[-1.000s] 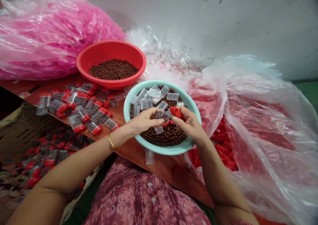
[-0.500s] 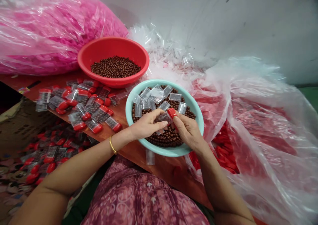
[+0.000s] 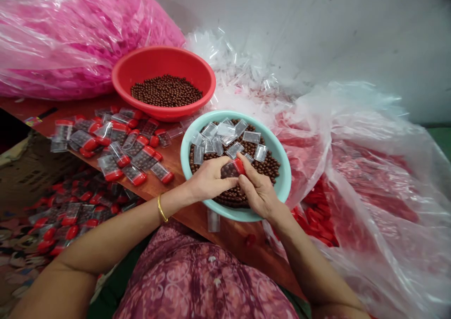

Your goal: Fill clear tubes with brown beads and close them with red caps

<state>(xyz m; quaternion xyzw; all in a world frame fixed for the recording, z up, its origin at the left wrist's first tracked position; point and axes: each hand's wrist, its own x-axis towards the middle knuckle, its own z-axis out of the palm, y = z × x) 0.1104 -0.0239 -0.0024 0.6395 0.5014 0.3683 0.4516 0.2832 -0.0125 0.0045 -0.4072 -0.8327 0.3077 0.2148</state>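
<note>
1. As it slants across my view from upper left to lower right, the flat red-brown bench [image 3: 236, 234] carries the work; at its right spreads a cloudy, crumpled plastic bag [image 3: 384, 192] with glossy red pieces [image 3: 317, 215] showing at its near left.
2. The round, pale turquoise plastic bowl [image 3: 283, 180] stands directly below my hands, holding small, round brown beads [image 3: 269, 167] and, toward its far side, bare, clear rectangular plastic cases [image 3: 227, 132].
3. Well apart to my left, a loose heap of red-capped clear cases [image 3: 136, 157] lies on the bench, so my left hand is the nearer one to it.
4. My hands meet over the bowl's near half. My left hand [image 3: 207, 178] is curled narrow around a flat, clear plastic case [image 3: 230, 169]; my right hand [image 3: 260, 192] has thumb and forefinger brought in close at its other end.
5. That case lies right between them, long axis running roughly left to right, the right end angled slightly away from me. Dark beads seem to fill it.
6. Its short, rounded red plastic cap [image 3: 240, 165] sits at the right end, touching my right fingertips; whether it is fully seated, I cannot tell.
</note>
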